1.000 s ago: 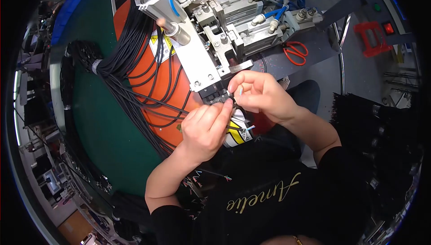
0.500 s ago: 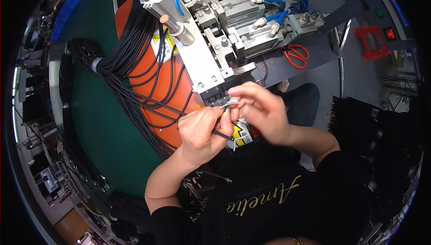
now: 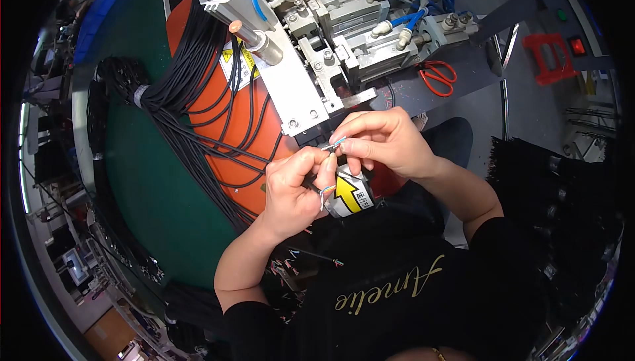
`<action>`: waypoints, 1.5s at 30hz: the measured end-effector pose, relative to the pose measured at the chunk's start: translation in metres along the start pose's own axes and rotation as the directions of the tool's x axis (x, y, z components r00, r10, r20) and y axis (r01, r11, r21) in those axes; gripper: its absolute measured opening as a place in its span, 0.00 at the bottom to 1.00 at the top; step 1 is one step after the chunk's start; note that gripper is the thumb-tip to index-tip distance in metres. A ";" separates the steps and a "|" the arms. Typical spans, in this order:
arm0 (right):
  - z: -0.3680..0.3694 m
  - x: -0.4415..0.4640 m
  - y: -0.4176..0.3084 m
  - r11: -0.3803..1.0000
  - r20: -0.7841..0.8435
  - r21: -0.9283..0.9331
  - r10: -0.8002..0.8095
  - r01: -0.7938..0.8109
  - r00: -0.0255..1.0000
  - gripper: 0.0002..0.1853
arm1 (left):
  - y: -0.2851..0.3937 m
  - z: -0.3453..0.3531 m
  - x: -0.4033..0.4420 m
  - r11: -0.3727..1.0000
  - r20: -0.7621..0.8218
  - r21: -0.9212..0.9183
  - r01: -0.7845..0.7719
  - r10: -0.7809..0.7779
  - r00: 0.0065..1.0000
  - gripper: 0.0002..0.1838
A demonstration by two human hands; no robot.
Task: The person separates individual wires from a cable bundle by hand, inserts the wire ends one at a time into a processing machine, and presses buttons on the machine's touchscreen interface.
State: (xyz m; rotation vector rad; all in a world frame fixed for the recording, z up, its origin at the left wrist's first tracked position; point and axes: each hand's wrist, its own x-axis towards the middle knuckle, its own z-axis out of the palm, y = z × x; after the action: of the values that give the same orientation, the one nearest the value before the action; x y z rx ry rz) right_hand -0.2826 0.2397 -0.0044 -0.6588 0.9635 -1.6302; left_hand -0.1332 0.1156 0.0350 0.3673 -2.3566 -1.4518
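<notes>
My left hand (image 3: 294, 185) is closed in a pinch on a black cable, most of which the fingers hide. Thin coloured wires (image 3: 327, 191) stick out beside its lower fingers. My right hand (image 3: 390, 144) pinches the light blue and white wires (image 3: 339, 141) at the cable's end, thumb against forefinger. Both sets of fingertips almost meet just in front of the metal clamping machine (image 3: 304, 106). Under the hands is a white label with a yellow arrow (image 3: 346, 195).
A bundle of black cables (image 3: 178, 99) fans over the orange surface (image 3: 248, 119) and green mat (image 3: 142, 176). Red-handled scissors (image 3: 438, 79) lie right of the machine. Loose cable ends (image 3: 284, 267) hang near my lap. More black cables (image 3: 529, 195) hang at right.
My right hand has closed from spread fingers to a pinch on the wires. My left hand has turned slightly, and the coloured wires below it have shifted left, exposing more of the arrow label.
</notes>
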 end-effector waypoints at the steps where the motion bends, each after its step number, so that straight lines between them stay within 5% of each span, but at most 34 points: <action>1: 0.002 -0.001 -0.002 0.992 -0.025 -0.123 -0.045 0.042 0.999 0.07 | 0.000 0.000 -0.001 1.000 0.011 0.004 0.022 -0.022 1.000 0.05; 10: 0.000 0.002 0.005 0.683 0.064 -0.615 -0.455 0.394 0.888 0.06 | -0.002 0.006 -0.003 0.995 -0.046 0.076 0.057 -0.053 0.998 0.07; 28: -0.007 0.002 -0.002 0.881 0.034 -0.445 -0.164 0.162 0.986 0.05 | 0.000 0.002 0.000 0.995 0.075 0.063 0.077 -0.082 0.994 0.06; 31: -0.006 0.002 -0.007 0.589 0.161 -0.737 -0.324 0.332 0.932 0.03 | -0.004 0.008 -0.003 0.905 0.072 0.390 -0.171 0.155 0.985 0.04; 34: 0.000 0.000 -0.009 0.086 0.268 -0.941 -0.403 0.328 0.875 0.02 | -0.002 0.012 -0.002 0.717 0.110 0.629 -0.301 0.302 0.947 0.04; 39: -0.001 0.002 -0.010 0.031 0.257 -0.958 -0.350 0.286 0.901 0.04 | -0.006 0.004 -0.005 0.692 0.166 0.658 -0.297 0.252 0.953 0.27; 45: -0.004 0.000 -0.004 0.091 0.225 -0.958 -0.343 0.271 0.912 0.03 | -0.006 0.004 -0.003 0.774 0.132 0.585 -0.242 0.204 0.970 0.22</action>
State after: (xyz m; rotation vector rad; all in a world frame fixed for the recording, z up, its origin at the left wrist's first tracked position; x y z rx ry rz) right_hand -0.2880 0.2414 -0.0033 -1.8537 2.0990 -1.1041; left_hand -0.1320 0.1177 0.0272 0.1790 -2.7576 -0.5827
